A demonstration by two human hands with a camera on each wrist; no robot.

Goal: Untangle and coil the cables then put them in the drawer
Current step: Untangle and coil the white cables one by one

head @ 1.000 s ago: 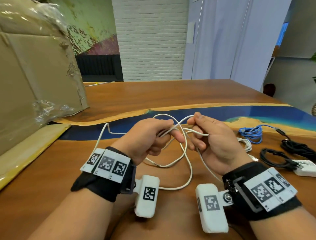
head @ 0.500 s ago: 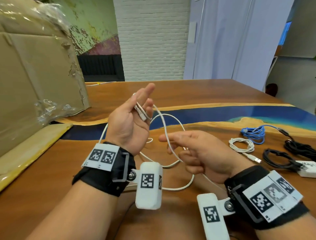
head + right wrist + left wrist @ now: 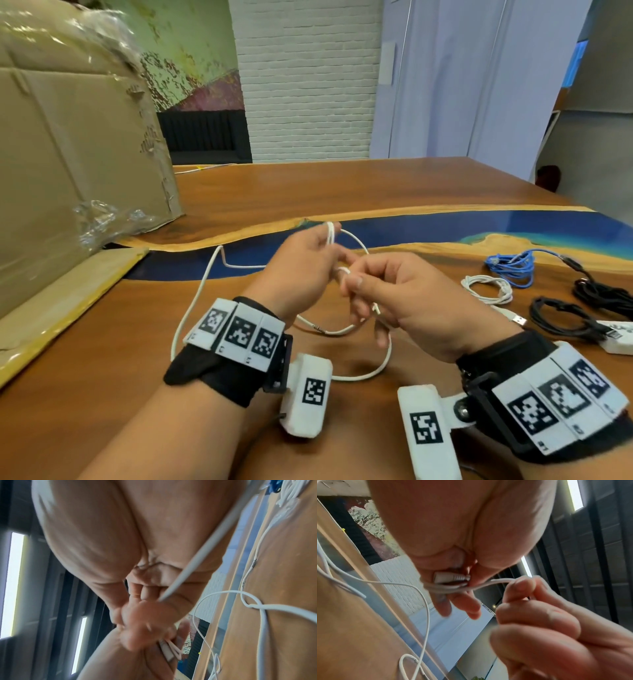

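Wooden surface (image 3: 102, 359) with blue inlay. White cable (image 3: 191, 308): turns wound round left hand (image 3: 294, 270) fingers, plug (image 3: 448, 578) held against them pointing left in the wrist view; right hand (image 3: 404, 301) pinches the strand. Slack loops toward viewer. Right: coiled white (image 3: 486, 289), blue (image 3: 510, 265), black cables (image 3: 561, 317). Cardboard box (image 3: 68, 154) left.

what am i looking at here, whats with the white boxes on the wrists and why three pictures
No robot here: a person's two hands, wearing wrist straps with small cameras (the white boxes). One picture comes from a head camera looking down; the other two look along each hand from the wrist. The left hand holds a white cable wound round its fingers, plug tucked in. The right hand pinches the same cable. On the wooden table lie a coiled white cable, a blue cable and black cables.
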